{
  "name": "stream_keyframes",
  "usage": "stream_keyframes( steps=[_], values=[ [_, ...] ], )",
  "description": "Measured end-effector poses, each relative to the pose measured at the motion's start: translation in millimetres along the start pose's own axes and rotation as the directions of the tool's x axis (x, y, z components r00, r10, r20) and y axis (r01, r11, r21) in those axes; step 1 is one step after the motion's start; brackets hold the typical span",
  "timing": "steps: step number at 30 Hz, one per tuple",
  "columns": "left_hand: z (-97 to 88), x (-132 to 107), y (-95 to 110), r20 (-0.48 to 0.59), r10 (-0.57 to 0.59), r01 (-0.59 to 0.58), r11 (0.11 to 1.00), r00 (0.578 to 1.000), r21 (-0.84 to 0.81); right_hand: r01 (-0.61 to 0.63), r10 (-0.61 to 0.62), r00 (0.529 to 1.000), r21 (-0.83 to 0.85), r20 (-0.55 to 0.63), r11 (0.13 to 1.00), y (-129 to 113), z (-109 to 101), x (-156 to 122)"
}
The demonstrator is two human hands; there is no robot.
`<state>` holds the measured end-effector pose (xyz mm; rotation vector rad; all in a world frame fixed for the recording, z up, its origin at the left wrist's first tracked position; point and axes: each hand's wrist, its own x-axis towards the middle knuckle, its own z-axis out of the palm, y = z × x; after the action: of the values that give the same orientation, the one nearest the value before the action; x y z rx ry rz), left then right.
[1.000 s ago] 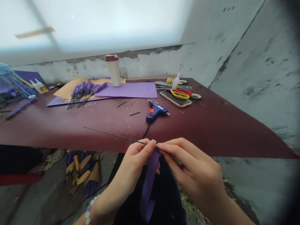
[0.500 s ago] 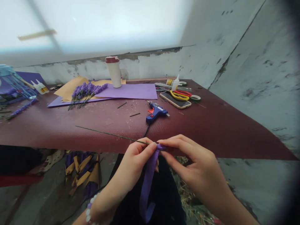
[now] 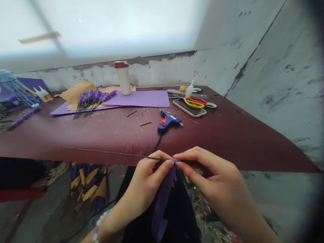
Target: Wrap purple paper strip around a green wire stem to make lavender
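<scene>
My left hand (image 3: 150, 179) is closed, pinching a thin green wire stem (image 3: 113, 153) that sticks out to the left over the table edge. Thumb and fingertips of my right hand (image 3: 211, 170) pinch the small bunched purple end on the stem's tip. From that end a purple ribbon (image 3: 162, 206) hangs down over my dark-clothed lap. The two hands' fingertips nearly meet, so the stem's tip is mostly hidden. Beyond them on the table lies a blue hot glue gun (image 3: 168, 121), nozzle pointing up and left.
On the dark red table (image 3: 240, 141) are a lidded cup (image 3: 124, 79), purple paper (image 3: 149, 99), lavender stems (image 3: 92, 99), a phone (image 3: 189, 108) and yellow-handled scissors (image 3: 193, 103). Wrapped bouquets (image 3: 88, 185) sit below at left. A wall (image 3: 291, 84) stands at right.
The stem has swung, its free end lower and further left. Both hands have shifted slightly, and the purple ribbon now hangs a little further right at its top.
</scene>
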<state>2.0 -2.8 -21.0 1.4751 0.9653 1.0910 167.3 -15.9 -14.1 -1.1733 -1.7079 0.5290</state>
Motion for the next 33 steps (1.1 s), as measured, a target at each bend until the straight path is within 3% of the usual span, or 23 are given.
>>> stream_keyframes(
  steps=[7, 16, 21, 23, 27, 33],
  values=[
    [4.0, -4, -5, 0.029, -0.226, 0.224, 0.928, 0.974, -0.297, 0.122, -0.146, 0.978, -0.154, -0.151, 0.98, 2, 11, -6],
    [2.5, -7, -5, -0.012, -0.22, 0.207, 0.933, 0.975, -0.296, 0.335, -0.431, 0.882, -0.387, -0.192, 0.859, 5, 25, -16],
    [3.7, -7, -2, 0.011, -0.228, 0.217, 0.908, 0.974, -0.358, 0.36, -0.465, 0.866, -0.419, -0.182, 0.833, 4, 25, -20],
    [4.1, -8, -1, 0.008, -0.259, 0.242, 0.888, 0.966, -0.391, 0.352, -0.453, 0.877, -0.427, -0.16, 0.833, 4, 24, -21],
    [4.5, -9, 1, -0.102, -0.33, 0.258, 0.866, 0.938, -0.429, 0.404, -0.482, 0.874, -0.473, -0.052, 0.783, 8, 22, -24],
    [5.4, -3, -4, 0.03, -0.311, 0.292, 0.848, 0.95, -0.443, 0.563, -0.62, 0.776, -0.572, 0.117, 0.596, 9, 15, -20]
  ],
)
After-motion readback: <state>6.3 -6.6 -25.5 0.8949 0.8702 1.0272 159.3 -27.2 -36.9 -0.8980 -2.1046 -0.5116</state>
